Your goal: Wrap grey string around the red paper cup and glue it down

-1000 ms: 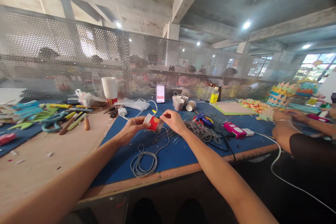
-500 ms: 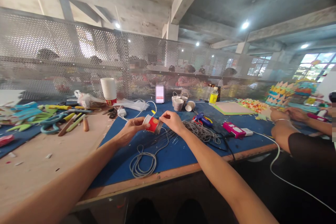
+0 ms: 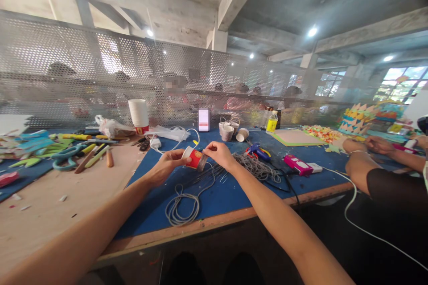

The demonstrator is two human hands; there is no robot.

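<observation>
My left hand (image 3: 170, 164) is closed round a small red and white paper cup (image 3: 194, 158), tilted on its side above the blue mat (image 3: 150, 213). Grey cord wraps the end of the cup that faces right. At that end my right hand (image 3: 217, 153) is pinched; what its fingertips hold is too small to make out. A tangle of grey cord (image 3: 256, 168) lies to the right of the hands, and a loose coil (image 3: 182, 209) lies nearer the table's front edge.
Small cord-covered cups (image 3: 227, 132), a phone (image 3: 203, 120) and a yellow-labelled bottle (image 3: 272, 122) stand at the back. Stacked paper cups (image 3: 138, 113), scissors (image 3: 67, 156) and tools are left. A glue gun (image 3: 259, 152) and pink box (image 3: 297, 165) lie right, near another person's arms.
Both my hands and the cup have stayed nearly in place. At the far right, the other person's hand has shifted slightly.
</observation>
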